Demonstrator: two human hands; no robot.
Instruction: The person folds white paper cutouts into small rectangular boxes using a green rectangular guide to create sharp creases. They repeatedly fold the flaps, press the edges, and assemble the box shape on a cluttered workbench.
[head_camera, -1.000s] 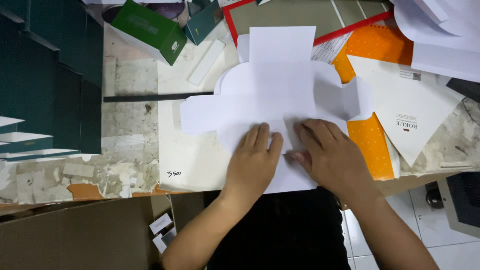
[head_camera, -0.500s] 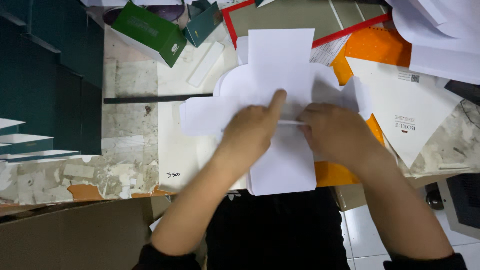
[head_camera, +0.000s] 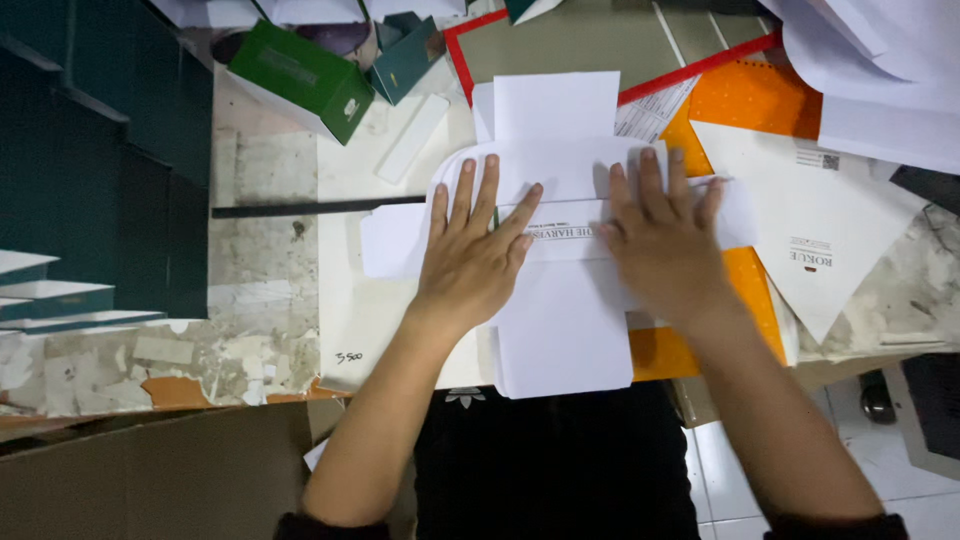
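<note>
Head view: a flat white die-cut cardboard box blank (head_camera: 560, 300) lies at the near edge of a scuffed, paint-flecked worktable (head_camera: 250, 200). The left hand (head_camera: 475, 250) and right hand (head_camera: 660, 240) press on it, fingers spread, gripping nothing. Orange card (head_camera: 760, 110) and dark green boxes (head_camera: 100, 160) surround it.

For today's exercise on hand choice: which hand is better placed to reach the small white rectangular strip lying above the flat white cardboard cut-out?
Probably the left hand: the small white rectangular strip lies up on its side, while the right hand presses the flat white cardboard cut-out farther away.
</note>
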